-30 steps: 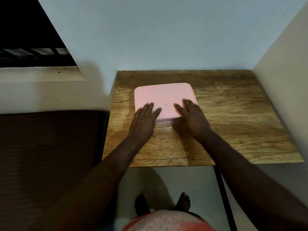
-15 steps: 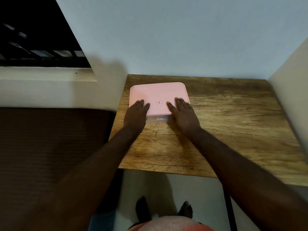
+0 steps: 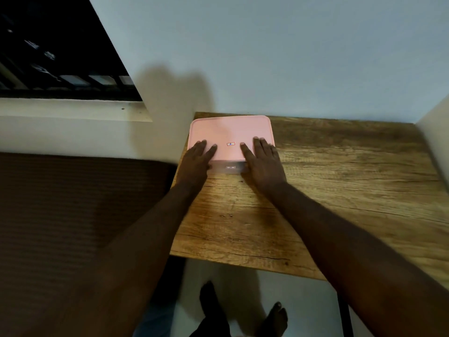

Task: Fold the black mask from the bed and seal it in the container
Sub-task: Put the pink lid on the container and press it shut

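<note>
Here, left hand [image 3: 195, 161] flat on pink lid [image 3: 230, 130]; right hand [image 3: 263, 164] too

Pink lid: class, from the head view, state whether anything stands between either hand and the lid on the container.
Nothing visible does. The left hand and right hand lie flat directly on the pink lid, which sits on the container on the wooden table.

The inside of the clear plastic container [image 3: 230, 167] is hidden by its flat pink lid [image 3: 230, 128], whose small printed label [image 3: 230, 144] cannot be read.
</note>
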{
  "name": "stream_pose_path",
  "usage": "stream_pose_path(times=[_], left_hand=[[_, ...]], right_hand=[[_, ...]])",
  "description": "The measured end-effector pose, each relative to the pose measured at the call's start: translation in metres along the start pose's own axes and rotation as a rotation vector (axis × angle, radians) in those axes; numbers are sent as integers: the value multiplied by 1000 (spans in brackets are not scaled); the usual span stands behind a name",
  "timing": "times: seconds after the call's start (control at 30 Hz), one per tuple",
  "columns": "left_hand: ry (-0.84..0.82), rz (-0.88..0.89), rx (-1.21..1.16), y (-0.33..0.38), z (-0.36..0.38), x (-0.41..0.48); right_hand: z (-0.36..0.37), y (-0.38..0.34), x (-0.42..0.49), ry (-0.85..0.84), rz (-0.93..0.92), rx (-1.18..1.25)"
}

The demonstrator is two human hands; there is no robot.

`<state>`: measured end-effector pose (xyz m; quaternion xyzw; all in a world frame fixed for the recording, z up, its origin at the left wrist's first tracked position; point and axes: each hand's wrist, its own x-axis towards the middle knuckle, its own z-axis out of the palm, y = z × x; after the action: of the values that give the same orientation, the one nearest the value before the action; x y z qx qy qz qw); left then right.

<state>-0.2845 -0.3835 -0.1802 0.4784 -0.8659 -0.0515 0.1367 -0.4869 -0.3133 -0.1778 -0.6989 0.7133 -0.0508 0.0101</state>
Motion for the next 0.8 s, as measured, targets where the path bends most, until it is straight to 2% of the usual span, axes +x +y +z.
stream_pose_path(times=[0.27,0.8], left_hand=[[21,120,-50,-33,5,34],[-5,159,-25,-67,11,98]], right_hand=[[-3,-11,29,-5,70,24],[6,-16,82,29,153,34]])
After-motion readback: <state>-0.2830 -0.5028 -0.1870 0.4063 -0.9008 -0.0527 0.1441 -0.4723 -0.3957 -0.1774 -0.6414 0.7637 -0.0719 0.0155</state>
